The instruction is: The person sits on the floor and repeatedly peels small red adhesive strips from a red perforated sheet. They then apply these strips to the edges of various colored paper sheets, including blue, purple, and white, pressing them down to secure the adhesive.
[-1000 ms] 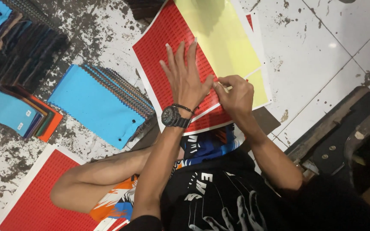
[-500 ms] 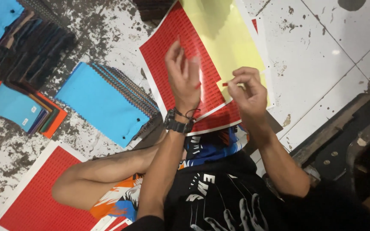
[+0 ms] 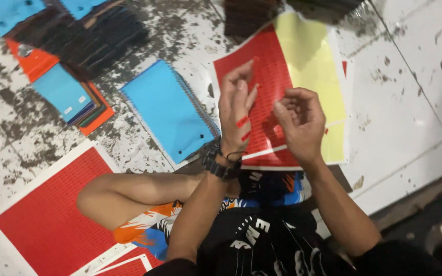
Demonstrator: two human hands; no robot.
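1. The left hand (image 3: 235,110) is spread flat, with small red stickers (image 3: 242,121) clinging to its back.
2. The right hand (image 3: 299,122) is curled, fingertips pinched, seemingly on one sticker; I cannot tell for sure.
3. Both hover over the red sticker sheet (image 3: 267,82) on the floor (image 3: 405,117), beside its yellow backing (image 3: 310,66).
4. The stickers look light, limp and tacky: best lifted by an edge.
5. A blue notebook stack (image 3: 167,110) lies left.

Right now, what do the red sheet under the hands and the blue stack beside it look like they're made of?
The red sheet looks like glossy sticker paper: small red labels, yellow backing bared where some are gone. The blue stack looks like matte card or plastic covers, with punched holes and fanned thin edges; which one is unclear.
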